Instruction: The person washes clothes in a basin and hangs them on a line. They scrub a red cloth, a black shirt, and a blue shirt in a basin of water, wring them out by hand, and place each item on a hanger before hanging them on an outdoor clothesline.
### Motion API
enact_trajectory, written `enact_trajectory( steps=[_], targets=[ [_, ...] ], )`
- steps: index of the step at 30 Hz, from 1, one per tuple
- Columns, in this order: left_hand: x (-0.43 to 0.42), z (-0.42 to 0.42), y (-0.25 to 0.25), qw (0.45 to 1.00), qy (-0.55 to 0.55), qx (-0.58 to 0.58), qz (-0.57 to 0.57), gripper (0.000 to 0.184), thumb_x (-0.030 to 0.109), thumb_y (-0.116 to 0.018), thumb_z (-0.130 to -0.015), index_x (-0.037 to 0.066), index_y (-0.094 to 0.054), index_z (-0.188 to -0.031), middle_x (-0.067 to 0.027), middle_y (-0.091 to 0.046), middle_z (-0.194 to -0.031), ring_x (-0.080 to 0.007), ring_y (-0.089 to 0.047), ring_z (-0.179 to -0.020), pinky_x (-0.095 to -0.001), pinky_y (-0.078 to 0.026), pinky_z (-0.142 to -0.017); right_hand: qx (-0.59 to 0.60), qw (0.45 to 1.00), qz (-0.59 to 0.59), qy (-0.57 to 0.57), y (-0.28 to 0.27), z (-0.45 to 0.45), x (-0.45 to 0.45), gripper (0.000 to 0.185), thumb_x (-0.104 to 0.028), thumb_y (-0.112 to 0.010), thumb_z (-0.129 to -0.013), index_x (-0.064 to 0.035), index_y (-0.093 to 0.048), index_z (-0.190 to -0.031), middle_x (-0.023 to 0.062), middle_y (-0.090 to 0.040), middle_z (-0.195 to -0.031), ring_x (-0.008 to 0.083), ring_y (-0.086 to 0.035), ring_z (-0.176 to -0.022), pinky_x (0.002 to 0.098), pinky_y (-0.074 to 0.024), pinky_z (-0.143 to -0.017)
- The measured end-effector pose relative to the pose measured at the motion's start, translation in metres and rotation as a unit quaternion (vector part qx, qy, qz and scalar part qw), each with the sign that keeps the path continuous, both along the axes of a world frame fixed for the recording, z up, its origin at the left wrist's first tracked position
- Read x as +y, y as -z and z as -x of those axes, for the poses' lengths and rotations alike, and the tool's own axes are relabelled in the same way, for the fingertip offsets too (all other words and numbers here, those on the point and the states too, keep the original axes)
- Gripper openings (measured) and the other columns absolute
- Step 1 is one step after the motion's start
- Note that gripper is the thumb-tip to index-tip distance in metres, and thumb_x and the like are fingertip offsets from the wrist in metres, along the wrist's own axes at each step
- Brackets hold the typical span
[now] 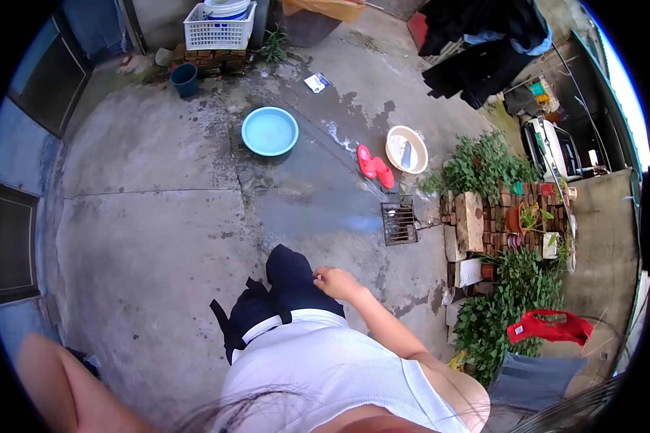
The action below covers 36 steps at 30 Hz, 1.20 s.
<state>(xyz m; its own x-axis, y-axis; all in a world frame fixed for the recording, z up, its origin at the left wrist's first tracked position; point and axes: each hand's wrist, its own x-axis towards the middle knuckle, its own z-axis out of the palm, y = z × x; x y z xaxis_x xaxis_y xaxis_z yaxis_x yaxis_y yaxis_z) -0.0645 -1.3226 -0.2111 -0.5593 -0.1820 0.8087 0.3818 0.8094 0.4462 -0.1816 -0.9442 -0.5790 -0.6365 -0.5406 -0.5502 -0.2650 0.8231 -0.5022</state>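
Observation:
My right hand [332,282] is beside the thigh of my dark trousers [289,270], its fingers curled against the cloth; whether anything is between them is too small to tell. At the lower left only a bent arm shows, and my left hand is out of the picture. A light blue basin [269,131] with water in it stands on the concrete ahead. To its right are a pair of red slippers [375,167] and a cream basin [406,150] holding something white and a grey-blue item.
A metal drain grate [399,223] lies in the ground below the slippers. Brick planters with greenery [487,166] line the right side, near hanging red cloth [549,328]. A dark bucket [185,79] and a white crate [219,32] stand at the upper left. Dark clothes [477,61] hang upper right.

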Motion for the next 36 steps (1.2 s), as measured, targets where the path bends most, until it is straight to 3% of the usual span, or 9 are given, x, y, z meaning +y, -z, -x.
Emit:
enact_trajectory(
  steps=[1,5,11,13,16,19,26,29,36],
  targets=[
    [-0.010,0.012,0.005,1.000,-0.004,-0.005,-0.002,0.043,0.033,-0.047,-0.092,0.001,-0.049,-0.120,-0.0140,-0.043,-0.125,-0.0233,-0.048,-0.108,-0.0355,-0.038,-0.091,0.014,1.000,0.005,-0.005,0.010,0.016,-0.008,0.027,-0.026,-0.058,-0.085,-0.0077,-0.063,-0.104,0.0137,-0.066,-0.088,0.0324,-0.063,-0.087,0.0417,-0.0497,-0.076],
    [-0.048,0.082,0.024,0.999,-0.033,-0.016,0.004,0.040,0.031,-0.047,-0.091,0.001,-0.049,-0.118,-0.0137,-0.043,-0.121,-0.0230,-0.048,-0.105,-0.0348,-0.039,-0.088,-0.003,0.998,-0.042,-0.039,0.021,0.095,-0.061,0.028,-0.028,-0.058,-0.085,-0.0085,-0.062,-0.105,0.0151,-0.066,-0.090,0.0340,-0.063,-0.086,0.0423,-0.0498,-0.076],
    [-0.097,0.206,0.026,0.993,-0.110,-0.032,0.014,0.036,0.027,-0.047,-0.090,0.001,-0.048,-0.115,-0.0133,-0.044,-0.114,-0.0227,-0.048,-0.100,-0.0338,-0.039,-0.083,0.061,0.989,0.018,-0.136,0.029,0.259,-0.167,0.026,-0.025,-0.059,-0.085,-0.0083,-0.063,-0.104,0.0153,-0.066,-0.092,0.0339,-0.063,-0.088,0.0434,-0.0501,-0.078],
    [-0.114,0.244,0.026,0.992,-0.122,-0.038,0.011,0.034,0.026,-0.048,-0.090,0.002,-0.048,-0.114,-0.0132,-0.045,-0.112,-0.0225,-0.048,-0.098,-0.0335,-0.040,-0.081,0.060,0.990,0.046,-0.122,0.004,0.312,-0.203,0.025,-0.023,-0.060,-0.083,-0.0074,-0.063,-0.103,0.0149,-0.065,-0.092,0.0331,-0.063,-0.088,0.0432,-0.0497,-0.077],
    [-0.144,0.300,0.031,0.991,-0.127,-0.038,0.002,0.032,0.024,-0.048,-0.090,0.002,-0.048,-0.112,-0.0130,-0.045,-0.109,-0.0223,-0.048,-0.095,-0.0330,-0.040,-0.079,0.187,0.971,0.129,-0.075,-0.010,0.384,-0.239,0.022,-0.019,-0.060,-0.083,-0.0058,-0.063,-0.100,0.0129,-0.064,-0.086,0.0316,-0.063,-0.084,0.0429,-0.0491,-0.072],
    [-0.183,0.359,0.040,0.993,-0.109,-0.038,-0.009,0.030,0.022,-0.048,-0.089,0.002,-0.048,-0.111,-0.0128,-0.046,-0.106,-0.0222,-0.048,-0.092,-0.0325,-0.040,-0.076,0.132,0.981,0.138,0.021,-0.011,0.433,-0.267,0.021,-0.018,-0.059,-0.083,-0.0054,-0.063,-0.099,0.0122,-0.064,-0.084,0.0313,-0.063,-0.083,0.0419,-0.0491,-0.073],
    [-0.308,0.537,0.076,0.998,0.040,-0.012,-0.056,0.025,0.018,-0.048,-0.088,0.002,-0.048,-0.107,-0.0123,-0.047,-0.099,-0.0217,-0.049,-0.086,-0.0313,-0.041,-0.070,0.084,0.996,0.015,0.039,0.036,0.483,-0.314,0.026,-0.022,-0.058,-0.083,-0.0074,-0.062,-0.104,0.0165,-0.064,-0.099,0.0354,-0.062,-0.090,0.0439,-0.0497,-0.079],
    [-0.345,0.638,0.076,0.987,0.144,0.015,-0.076,0.022,0.016,-0.049,-0.088,0.002,-0.048,-0.105,-0.0121,-0.047,-0.096,-0.0215,-0.049,-0.084,-0.0308,-0.042,-0.068,0.030,0.992,-0.051,0.112,0.024,0.496,-0.336,0.025,-0.022,-0.056,-0.084,-0.0065,-0.060,-0.103,0.0164,-0.064,-0.097,0.0361,-0.062,-0.089,0.0450,-0.0497,-0.077],
    [-0.373,0.831,0.063,0.947,0.305,0.065,-0.082,0.018,0.012,-0.049,-0.087,0.003,-0.048,-0.102,-0.0117,-0.049,-0.089,-0.0211,-0.049,-0.077,-0.0297,-0.043,-0.062,-0.003,0.954,-0.061,0.293,0.008,0.531,-0.355,0.023,-0.023,-0.050,-0.085,-0.0081,-0.059,-0.100,0.0184,-0.066,-0.092,0.0369,-0.064,-0.085,0.0473,-0.0502,-0.074]
  ],
)
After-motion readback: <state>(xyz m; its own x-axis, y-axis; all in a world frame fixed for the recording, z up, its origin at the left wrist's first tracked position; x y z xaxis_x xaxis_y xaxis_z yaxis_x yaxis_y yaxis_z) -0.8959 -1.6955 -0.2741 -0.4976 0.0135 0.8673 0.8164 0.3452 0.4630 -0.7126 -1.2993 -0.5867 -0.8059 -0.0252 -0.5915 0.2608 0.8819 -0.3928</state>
